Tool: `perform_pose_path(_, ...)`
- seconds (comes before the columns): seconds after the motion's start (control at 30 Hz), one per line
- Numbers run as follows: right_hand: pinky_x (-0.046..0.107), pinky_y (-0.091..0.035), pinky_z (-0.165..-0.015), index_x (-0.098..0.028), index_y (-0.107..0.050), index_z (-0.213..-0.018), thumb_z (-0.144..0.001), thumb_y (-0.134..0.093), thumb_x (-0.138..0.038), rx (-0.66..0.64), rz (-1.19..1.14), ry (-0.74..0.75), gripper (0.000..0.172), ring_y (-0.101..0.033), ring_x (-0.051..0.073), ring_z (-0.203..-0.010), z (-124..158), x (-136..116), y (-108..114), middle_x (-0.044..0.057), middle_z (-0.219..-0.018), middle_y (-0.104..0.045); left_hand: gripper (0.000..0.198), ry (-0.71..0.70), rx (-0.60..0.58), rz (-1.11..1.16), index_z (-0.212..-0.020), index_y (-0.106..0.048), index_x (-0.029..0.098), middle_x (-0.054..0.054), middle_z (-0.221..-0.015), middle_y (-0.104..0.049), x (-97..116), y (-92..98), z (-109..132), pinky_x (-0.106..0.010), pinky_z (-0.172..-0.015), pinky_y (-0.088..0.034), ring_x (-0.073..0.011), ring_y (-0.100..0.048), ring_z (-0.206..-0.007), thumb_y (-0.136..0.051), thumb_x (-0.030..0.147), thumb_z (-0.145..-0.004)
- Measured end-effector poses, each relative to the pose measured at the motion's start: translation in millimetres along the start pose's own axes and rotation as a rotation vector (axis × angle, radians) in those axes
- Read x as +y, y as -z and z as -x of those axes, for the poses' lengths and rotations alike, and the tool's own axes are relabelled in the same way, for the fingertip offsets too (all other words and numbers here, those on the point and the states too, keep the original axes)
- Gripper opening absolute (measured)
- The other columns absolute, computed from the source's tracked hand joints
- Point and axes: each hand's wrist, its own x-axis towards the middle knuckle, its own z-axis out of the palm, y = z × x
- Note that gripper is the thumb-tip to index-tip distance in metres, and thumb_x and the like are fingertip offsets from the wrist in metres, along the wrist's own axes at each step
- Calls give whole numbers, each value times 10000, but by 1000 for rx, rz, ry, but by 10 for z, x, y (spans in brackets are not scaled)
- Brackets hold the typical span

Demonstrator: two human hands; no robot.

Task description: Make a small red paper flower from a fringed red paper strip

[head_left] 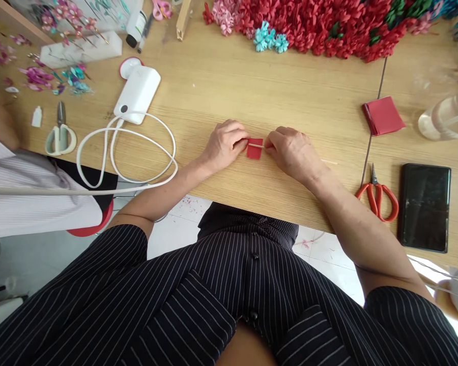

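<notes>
Your left hand (226, 146) pinches the red square (255, 153) at its left edge; your right hand (291, 153) grips the thin stick (256, 146) across it. The square lies between both hands.

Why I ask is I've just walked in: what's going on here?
A person has both bare hands over the table. The right hand pinches one end of a thin stick that lies across a small red square. The left hand's fingertips are at the square's left edge; exactly what they pinch is hidden. A stack of red squares and red-handled scissors lie to the right, untouched.
</notes>
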Motion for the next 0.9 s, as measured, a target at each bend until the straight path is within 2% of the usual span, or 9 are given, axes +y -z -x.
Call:
perform_pose_path(0.3, 353, -474, -810, -167, -716, -1035, -1025, -444, -184, 34, -15, 21, 272, -642, 236, -944, -7, 46, -53, 123, -1037, -721, 170, -13, 13, -25, -1010, -747, 193, -45, -1059, -729, -11, -49, 14, -427, -986, -537, -215, -677, -1048, -587, 139, -989)
perform_pose_path(0.47, 370, -499, -852, -171, -728, -1080, -1033, -439, -218, 62, -59, 20, 296, -650, 244, -974, -23, 107, -51, 138, -1095, -733, 191, 53, 14, -10, -1130, -734, 223, -53, -1160, -703, 3, 99, 40, -441, -1054, -521, -234, -645, -1159, -617, 166, -990)
perform_pose_path(0.63, 362, -500, -864, -184, -738, -1142, -1055, -439, -254, 74, -75, 57, 319, -649, 239, -1010, -6, 69, -18, 128, -1143, -741, 139, 87, 15, -56, -1029, -757, 232, -51, -1044, -707, 178, 242, 216, -445, -996, -510, -236, -656, -1068, -620, 222, -1012)
perform_pose_path(0.73, 368, -501, -858, -195, -741, -1143, -1048, -463, -235, 34, -49, 71, 297, -649, 255, -1031, 6, 14, -10, 142, -1168, -742, 143, 60, -28, -73, -1034, -773, 233, -50, -1012, -717, 298, 225, 329, -446, -963, -500, -240, -665, -1048, -633, 225, -1006)
perform_pose_path(0.9, 345, -458, -835, -180, -746, -1089, -1044, -473, -194, 4, -18, 91, 277, -642, 248, -1018, 1, -6, -52, 142, -1148, -735, 175, 41, -12, -129, -1029, -784, 238, -53, -994, -733, 397, 173, 442, -420, -890, -493, -235, -671, -1020, -609, 226, -1021)
